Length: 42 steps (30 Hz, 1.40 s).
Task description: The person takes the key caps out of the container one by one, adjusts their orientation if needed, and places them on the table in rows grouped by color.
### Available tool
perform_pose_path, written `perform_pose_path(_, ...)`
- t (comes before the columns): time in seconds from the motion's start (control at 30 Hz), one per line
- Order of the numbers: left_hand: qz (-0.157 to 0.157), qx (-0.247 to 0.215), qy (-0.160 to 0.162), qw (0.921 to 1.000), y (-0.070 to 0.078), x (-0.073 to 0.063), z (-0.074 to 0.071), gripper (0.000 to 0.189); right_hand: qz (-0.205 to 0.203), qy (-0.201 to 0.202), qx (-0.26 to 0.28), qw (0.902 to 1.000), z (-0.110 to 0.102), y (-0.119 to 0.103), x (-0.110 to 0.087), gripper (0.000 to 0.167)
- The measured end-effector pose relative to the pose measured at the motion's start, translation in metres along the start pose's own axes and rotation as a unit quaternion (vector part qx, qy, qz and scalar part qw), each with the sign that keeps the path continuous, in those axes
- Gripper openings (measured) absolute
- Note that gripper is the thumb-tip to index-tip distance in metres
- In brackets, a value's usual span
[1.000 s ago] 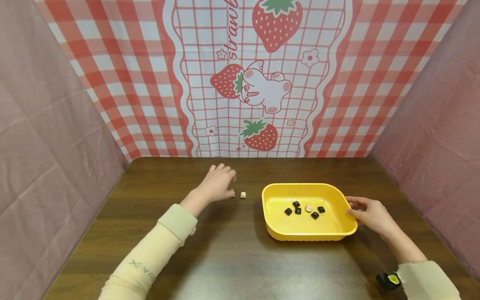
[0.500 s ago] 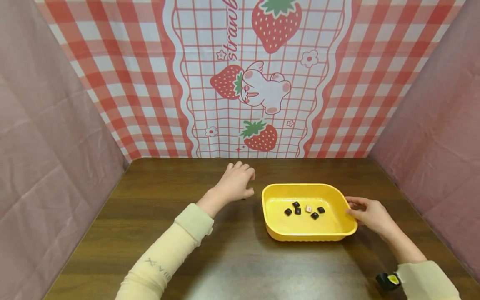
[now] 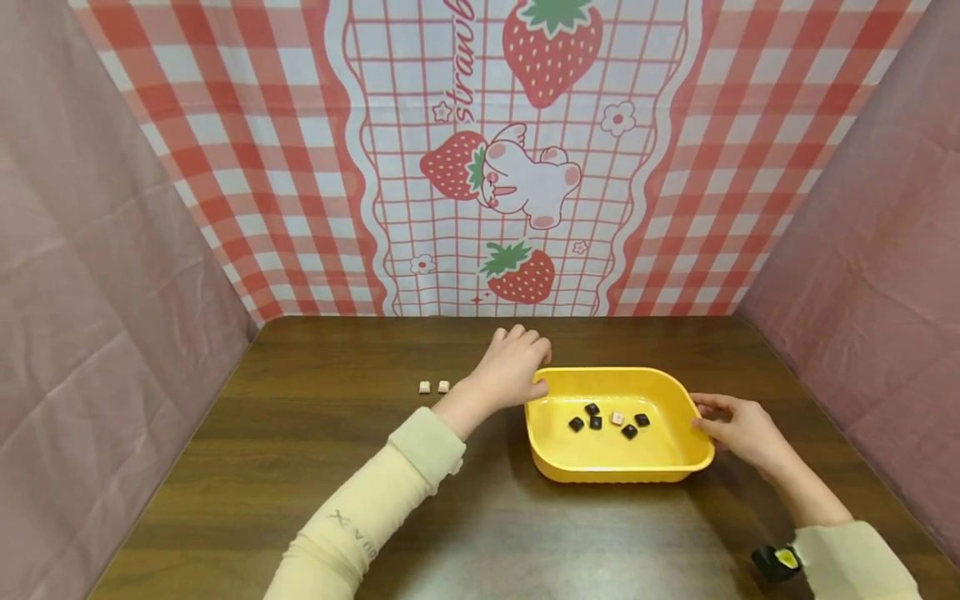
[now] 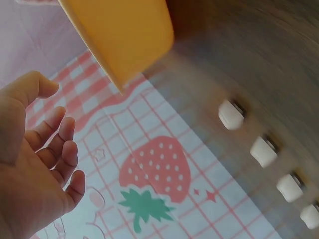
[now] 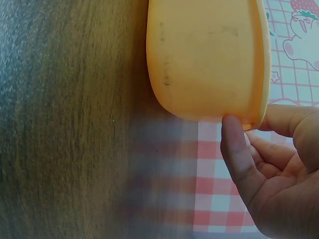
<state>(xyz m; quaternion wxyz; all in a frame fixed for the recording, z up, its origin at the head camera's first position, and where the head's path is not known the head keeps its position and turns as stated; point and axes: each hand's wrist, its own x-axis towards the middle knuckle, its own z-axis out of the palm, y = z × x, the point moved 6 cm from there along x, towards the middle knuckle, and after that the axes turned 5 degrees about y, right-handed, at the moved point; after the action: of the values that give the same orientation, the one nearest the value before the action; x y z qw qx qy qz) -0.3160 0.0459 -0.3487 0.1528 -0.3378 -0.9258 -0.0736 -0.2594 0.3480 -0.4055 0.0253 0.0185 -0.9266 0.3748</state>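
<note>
A yellow plastic tray (image 3: 622, 476) stands right of the table's middle, with several small black keycaps (image 3: 629, 432) and one pale keycap (image 3: 617, 417) lying in it. My right hand (image 3: 742, 429) pinches its right rim between thumb and fingers, as the right wrist view also shows. At the tray's left end, my left hand (image 3: 510, 371) overlaps the upper left corner in the head view. Its fingers are loosely bent, the thumb (image 4: 42, 84) stands apart from them, and nothing shows between them. Several white keycaps (image 4: 263, 151) sit in a row on the table; in the head view the left arm hides part of that row.
The dark wooden table (image 3: 300, 450) ends at the back against a red checked strawberry cloth (image 3: 292, 225). Pink fabric (image 3: 862, 275) walls both sides. A black wrist device (image 3: 776, 563) is worn at the right cuff.
My left hand has moved right from the white keycaps to the tray's left corner, baring two of them on the table. The right hand and tray have stayed in place.
</note>
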Motion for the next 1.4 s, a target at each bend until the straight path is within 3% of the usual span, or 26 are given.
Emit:
perform_pose_path(0.5, 0.028, -0.004, -0.018, 0.9994, 0.042, 0.022, 0.024, 0.036, -0.002, -0.002, 0.001, 1.0, -0.001, 0.001, 0.001, 0.049)
perform_pose_path(1.0, 0.058, -0.012, -0.061, 0.9964, 0.064, 0.037, 0.055, 0.038, -0.003, -0.002, 0.006, 1.0, -0.001, 0.0, 0.002, 0.049)
perform_pose_path(1.4, 0.09, 0.026, -0.091, 0.9914, 0.084, 0.045, 0.077, 0.036, -0.002, 0.0, 0.004, 1.0, 0.0, 0.002, 0.002, 0.05)
